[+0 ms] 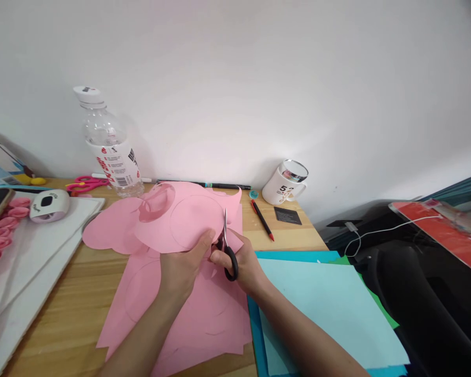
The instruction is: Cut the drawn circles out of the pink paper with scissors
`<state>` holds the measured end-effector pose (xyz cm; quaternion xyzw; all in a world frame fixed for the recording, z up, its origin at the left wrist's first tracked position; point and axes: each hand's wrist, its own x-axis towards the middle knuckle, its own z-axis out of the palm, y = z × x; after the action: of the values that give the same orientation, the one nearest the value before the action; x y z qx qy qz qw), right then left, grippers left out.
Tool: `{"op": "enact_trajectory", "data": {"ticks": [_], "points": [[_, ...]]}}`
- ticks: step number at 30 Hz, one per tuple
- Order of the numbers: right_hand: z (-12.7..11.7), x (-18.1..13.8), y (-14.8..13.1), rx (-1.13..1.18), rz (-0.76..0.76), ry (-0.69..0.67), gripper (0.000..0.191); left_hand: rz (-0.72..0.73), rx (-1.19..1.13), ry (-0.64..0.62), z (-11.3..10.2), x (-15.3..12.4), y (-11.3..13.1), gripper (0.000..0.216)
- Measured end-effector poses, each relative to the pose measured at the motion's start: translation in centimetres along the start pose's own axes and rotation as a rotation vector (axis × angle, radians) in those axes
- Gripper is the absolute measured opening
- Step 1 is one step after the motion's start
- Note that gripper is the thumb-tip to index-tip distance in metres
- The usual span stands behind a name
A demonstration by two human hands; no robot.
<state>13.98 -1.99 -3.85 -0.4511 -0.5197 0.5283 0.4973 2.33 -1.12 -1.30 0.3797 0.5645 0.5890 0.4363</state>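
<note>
A sheet of pink paper [192, 217] with a drawn circle on it is pinched by my left hand [184, 267], thumb on top. In my right hand [241, 264] are black-handled scissors [231, 262], their blades pointing away from me at the paper's right edge. A curled strip with a round hole rises at the sheet's left side. Cut pink pieces [112, 225] lie to the left. Under my hands rests a stack of pink sheets [204, 324] with faint circle outlines. My left fingers are mostly hidden beneath the paper.
A plastic bottle [115, 152], pink scissors [87, 183] and a white mug [284, 183] stand or lie near the wall. A red-and-black pen [262, 220] and a dark card [288, 215] are at right. Light blue paper [325, 309] lies by my right forearm; a white board [35, 272] is left.
</note>
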Motion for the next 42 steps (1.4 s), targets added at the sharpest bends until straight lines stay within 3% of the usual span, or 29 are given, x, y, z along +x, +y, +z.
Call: {"op": "enact_trajectory", "data": {"ticks": [31, 42], "points": [[-0.17, 0.09, -0.26, 0.027, 0.021, 0.041, 0.033, 0.017, -0.058, -0.099, -0.43, 0.51, 0.07, 0.057], [0.07, 0.01, -0.81, -0.01, 0.054, 0.042, 0.031, 0.045, -0.09, -0.082, -0.29, 0.53, 0.33, 0.048]]}}
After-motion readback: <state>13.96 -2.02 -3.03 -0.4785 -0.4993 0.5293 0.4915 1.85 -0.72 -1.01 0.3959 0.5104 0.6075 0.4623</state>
